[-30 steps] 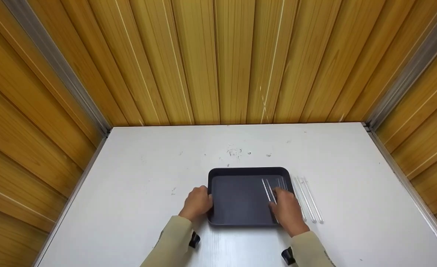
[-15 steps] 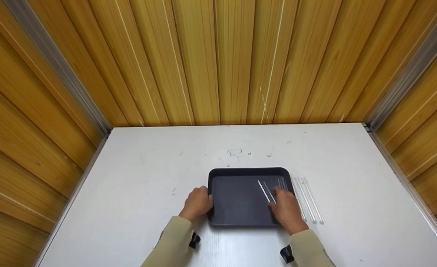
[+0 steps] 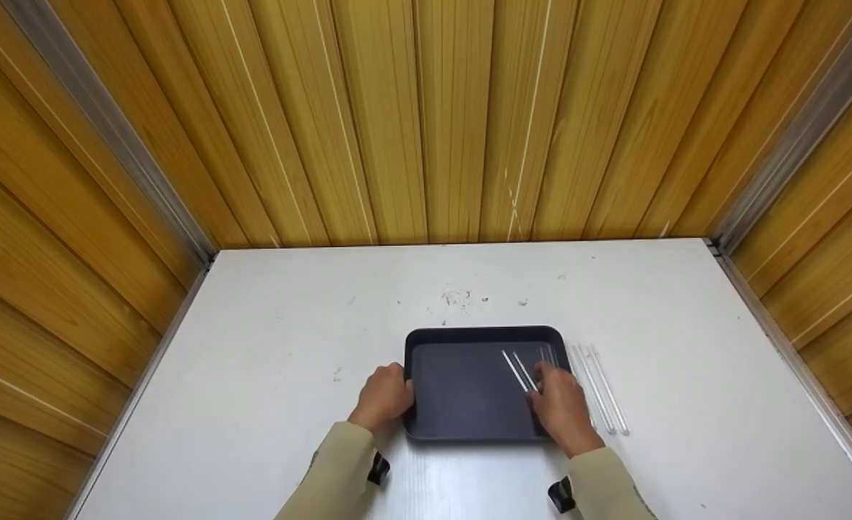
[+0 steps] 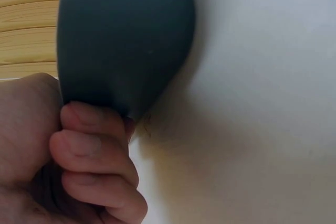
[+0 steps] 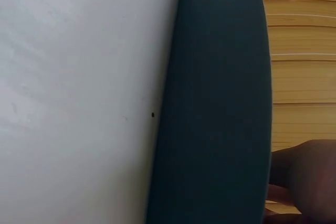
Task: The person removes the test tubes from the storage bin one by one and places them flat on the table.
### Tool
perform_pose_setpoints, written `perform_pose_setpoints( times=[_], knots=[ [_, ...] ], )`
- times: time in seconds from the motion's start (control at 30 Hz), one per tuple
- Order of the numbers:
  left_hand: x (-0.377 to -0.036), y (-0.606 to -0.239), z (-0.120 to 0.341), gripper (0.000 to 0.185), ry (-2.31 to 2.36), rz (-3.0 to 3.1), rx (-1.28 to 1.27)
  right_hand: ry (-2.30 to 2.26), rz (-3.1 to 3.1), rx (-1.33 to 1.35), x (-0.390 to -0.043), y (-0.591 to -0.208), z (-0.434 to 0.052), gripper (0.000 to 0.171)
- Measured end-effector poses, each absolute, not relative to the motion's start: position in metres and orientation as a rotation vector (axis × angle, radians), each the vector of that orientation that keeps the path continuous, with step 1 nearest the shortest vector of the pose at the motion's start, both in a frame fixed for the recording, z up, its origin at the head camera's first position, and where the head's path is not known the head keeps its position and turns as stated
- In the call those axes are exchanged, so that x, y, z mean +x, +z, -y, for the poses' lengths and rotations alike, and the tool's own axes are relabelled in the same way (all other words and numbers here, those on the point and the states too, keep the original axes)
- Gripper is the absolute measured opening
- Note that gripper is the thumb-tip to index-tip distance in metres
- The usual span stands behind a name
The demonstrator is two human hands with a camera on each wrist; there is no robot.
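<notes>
In the head view a dark grey rectangular tray stands on the white table. My left hand grips its left wall, and the left wrist view shows curled fingers against the tray's outer side. Over the tray's right part, my right hand pinches thin clear glass rods; two upper ends slant out to the left of its fingers, and their lower ends are hidden. The right wrist view mostly shows the tray's outer wall, with part of the right hand beyond it.
Several more clear rods lie side by side on the table, just right of the tray. Faint streaks show inside the tray's right end, too dim to tell apart. Wood-patterned panels wall the white table at the back and sides.
Upper ends of the rods in my right hand have swung slightly left inside the tray. My left hand and the tray stay where they were.
</notes>
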State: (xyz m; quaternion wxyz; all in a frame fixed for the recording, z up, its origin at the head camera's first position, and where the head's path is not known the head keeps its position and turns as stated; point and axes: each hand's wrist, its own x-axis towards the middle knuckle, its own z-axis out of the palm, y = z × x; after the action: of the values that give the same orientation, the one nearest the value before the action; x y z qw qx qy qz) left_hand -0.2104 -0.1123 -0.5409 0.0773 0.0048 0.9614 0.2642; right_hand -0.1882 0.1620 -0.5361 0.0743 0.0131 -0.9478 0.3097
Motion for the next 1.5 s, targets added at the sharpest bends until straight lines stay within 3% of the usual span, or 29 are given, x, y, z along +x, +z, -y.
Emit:
perform_pose_setpoints(
  times=[1.5],
  knots=[
    [-0.211, -0.54, 0.109, 0.02, 0.778, -2.867, -0.039, 1.027, 2.82, -0.031, -0.189, -0.513, -0.176, 0.031]
  ],
)
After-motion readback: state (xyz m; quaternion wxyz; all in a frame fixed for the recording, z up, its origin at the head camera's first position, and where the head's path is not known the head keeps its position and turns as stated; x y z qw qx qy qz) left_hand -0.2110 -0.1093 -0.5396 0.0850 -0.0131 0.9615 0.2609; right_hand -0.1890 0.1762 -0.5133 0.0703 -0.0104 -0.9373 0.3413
